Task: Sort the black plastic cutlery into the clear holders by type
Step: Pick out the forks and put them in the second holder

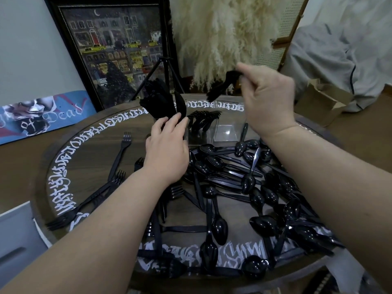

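Up high, right hand (pixel 268 98) pinches blurred cutlery (pixel 220 85) above holders (pixel 226 130).
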Tool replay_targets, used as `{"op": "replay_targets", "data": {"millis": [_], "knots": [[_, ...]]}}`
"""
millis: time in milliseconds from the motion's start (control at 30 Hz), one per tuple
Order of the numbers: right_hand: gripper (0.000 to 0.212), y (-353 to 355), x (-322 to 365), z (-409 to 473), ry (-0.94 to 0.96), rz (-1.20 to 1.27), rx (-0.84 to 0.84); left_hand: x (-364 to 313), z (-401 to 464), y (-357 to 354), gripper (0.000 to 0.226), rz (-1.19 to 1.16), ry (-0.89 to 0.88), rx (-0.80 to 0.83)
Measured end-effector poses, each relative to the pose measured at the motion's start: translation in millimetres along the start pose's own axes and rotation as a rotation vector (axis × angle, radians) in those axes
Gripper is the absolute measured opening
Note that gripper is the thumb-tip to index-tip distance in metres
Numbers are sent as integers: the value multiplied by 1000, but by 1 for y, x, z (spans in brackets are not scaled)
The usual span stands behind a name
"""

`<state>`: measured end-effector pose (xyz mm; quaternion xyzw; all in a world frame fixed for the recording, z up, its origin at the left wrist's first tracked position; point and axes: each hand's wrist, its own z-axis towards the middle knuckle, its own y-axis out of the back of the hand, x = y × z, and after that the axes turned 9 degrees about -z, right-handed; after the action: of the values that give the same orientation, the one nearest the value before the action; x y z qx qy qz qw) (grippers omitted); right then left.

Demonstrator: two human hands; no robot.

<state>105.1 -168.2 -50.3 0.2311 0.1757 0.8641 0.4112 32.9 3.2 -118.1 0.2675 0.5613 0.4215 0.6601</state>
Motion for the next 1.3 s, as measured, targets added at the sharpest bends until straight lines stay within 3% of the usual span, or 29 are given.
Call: {"op": "replay_targets", "data": {"millis": [233,433,633,900,1067,1200,1300], "knots": [[35,-38,-4,-17,37,-136,534,5,3,-6,56,8,4,33],[51,-41,-8,-30,36,-156,776,5,3,-11,58,13,-15,44],[63,-37,-8,-36,131,-212,804,4,2,-13,62,17,-37,76],[60,-15,32,-70,218,-39,607,34,-13,4,67,27,0,79],[54,-29,58,-86,232,20,735,97,-25,29,50,132,132,3],[49,-49,70,-92,181,-9,853,139,-41,42,46,199,309,119],[45,-63,81,-96,177,-52,872,148,-48,46,41,173,274,184]]}}
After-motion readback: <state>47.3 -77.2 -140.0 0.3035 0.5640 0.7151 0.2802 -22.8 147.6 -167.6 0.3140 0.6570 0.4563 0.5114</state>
